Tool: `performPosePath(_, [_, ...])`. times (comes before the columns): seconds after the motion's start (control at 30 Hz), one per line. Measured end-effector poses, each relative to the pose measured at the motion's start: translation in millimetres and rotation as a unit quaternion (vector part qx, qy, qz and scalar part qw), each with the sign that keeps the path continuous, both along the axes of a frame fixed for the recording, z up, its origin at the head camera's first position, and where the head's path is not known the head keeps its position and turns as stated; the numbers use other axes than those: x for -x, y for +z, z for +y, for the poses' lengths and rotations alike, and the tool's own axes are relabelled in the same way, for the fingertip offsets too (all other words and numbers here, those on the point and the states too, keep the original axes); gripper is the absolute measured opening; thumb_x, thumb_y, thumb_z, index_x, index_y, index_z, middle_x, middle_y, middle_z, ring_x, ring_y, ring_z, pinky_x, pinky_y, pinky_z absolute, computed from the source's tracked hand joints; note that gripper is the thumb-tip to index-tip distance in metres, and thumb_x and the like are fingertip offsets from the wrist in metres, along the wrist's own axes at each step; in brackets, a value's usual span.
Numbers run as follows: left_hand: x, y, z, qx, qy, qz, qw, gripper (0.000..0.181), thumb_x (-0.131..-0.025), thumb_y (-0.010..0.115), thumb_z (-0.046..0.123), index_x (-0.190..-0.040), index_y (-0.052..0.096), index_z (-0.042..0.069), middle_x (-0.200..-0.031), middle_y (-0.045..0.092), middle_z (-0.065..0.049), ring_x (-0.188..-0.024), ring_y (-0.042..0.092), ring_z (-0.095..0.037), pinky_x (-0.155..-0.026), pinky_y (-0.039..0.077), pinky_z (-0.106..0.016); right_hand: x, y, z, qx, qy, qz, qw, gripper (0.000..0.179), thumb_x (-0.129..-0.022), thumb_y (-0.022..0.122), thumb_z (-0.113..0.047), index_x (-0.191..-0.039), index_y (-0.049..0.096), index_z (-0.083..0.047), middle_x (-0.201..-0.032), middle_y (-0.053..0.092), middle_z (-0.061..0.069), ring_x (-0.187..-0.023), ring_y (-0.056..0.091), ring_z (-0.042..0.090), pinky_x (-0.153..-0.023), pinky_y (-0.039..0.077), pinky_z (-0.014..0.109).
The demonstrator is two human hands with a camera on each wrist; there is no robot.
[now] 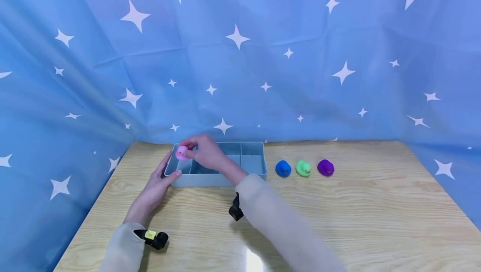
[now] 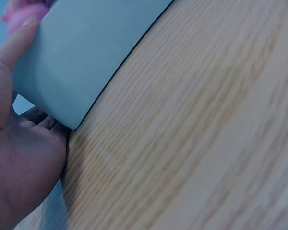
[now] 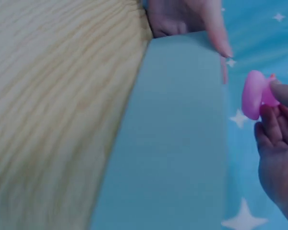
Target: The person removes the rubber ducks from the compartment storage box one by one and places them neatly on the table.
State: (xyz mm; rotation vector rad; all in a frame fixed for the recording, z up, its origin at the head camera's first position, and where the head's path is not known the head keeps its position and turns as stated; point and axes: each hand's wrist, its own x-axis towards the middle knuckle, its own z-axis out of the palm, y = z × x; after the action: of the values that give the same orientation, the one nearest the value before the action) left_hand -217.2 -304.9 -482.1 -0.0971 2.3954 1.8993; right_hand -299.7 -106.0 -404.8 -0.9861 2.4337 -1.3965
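My right hand (image 1: 208, 152) pinches a pink rubber duck (image 1: 182, 153) between thumb and fingertips, over the left compartment of a grey-blue divided box (image 1: 216, 180). In the right wrist view the pink duck (image 3: 252, 96) shows above the rim level, beyond the box's long front wall (image 3: 168, 134). My left hand (image 1: 155, 189) holds the box at its left end, thumb on the front rim and fingers along the short side. In the left wrist view the left hand (image 2: 24, 163) wraps the box's corner. The right forearm hides part of the middle compartment.
To the right of the box, a blue duck (image 1: 283, 169), a light green duck (image 1: 302, 168) and a purple duck (image 1: 325, 167) sit in a row on the wooden table (image 1: 360, 217). A blue star-patterned curtain (image 1: 240, 76) hangs behind the table and at both sides.
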Motion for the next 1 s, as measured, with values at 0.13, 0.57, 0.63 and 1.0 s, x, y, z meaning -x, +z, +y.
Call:
performPosePath(0.13, [0.5, -0.3, 0.3, 0.014, -0.003, -0.006, 0.9999, 0.089, -0.103, 0.064, 0.034, -0.166, 0.001, 0.034, -0.172, -0.004, -0.013, -0.156, -0.001, -0.039, -0.123, 0.008, -0.060, -1.6, 12.8, 21.6, 0.008, -0.006, 0.002, 1.0000, 0.029, -0.096, 0.074, -0.010, -0.125, 0.074, -0.006, -0.106, 0.072, -0.002, -0.094, 0.063, 0.009, -0.075, 0.055, 0.019])
performPosePath(0.57, [-3.9, -2.2, 3.0, 0.041, -0.013, -0.011, 0.9990, 0.089, -0.105, 0.060, 0.041, -0.165, -0.004, 0.034, -0.171, -0.010, -0.011, -0.155, -0.008, -0.040, -0.122, 0.004, -0.063, 7.3, 25.0, 97.0, -0.010, -0.030, 0.000, 0.9995, 0.033, -0.096, 0.073, -0.007, -0.129, 0.072, -0.007, -0.115, 0.072, 0.003, -0.106, 0.064, 0.017, -0.085, 0.056, 0.024])
performPosePath(0.63, [-4.0, -4.1, 4.2, 0.035, -0.015, -0.006, 0.9993, 0.089, -0.105, 0.060, 0.039, -0.166, -0.004, 0.031, -0.171, -0.009, -0.011, -0.155, -0.008, -0.040, -0.122, 0.004, -0.063, 8.4, 27.0, 112.4, -0.011, -0.036, -0.005, 0.9993, 0.033, -0.095, 0.074, -0.007, -0.128, 0.072, -0.006, -0.116, 0.072, 0.004, -0.108, 0.064, 0.019, -0.086, 0.056, 0.026])
performPosePath(1.0, [-5.3, -3.2, 0.4, 0.042, -0.022, 0.001, 0.9989, 0.089, -0.105, 0.060, 0.036, -0.165, -0.006, 0.032, -0.171, -0.012, -0.013, -0.154, -0.010, -0.042, -0.120, 0.004, -0.066, 4.3, 30.6, 207.5, -0.032, -0.063, -0.003, 0.9975, 0.032, -0.095, 0.073, -0.007, -0.127, 0.072, -0.005, -0.117, 0.071, 0.006, -0.108, 0.066, 0.026, -0.092, 0.057, 0.038])
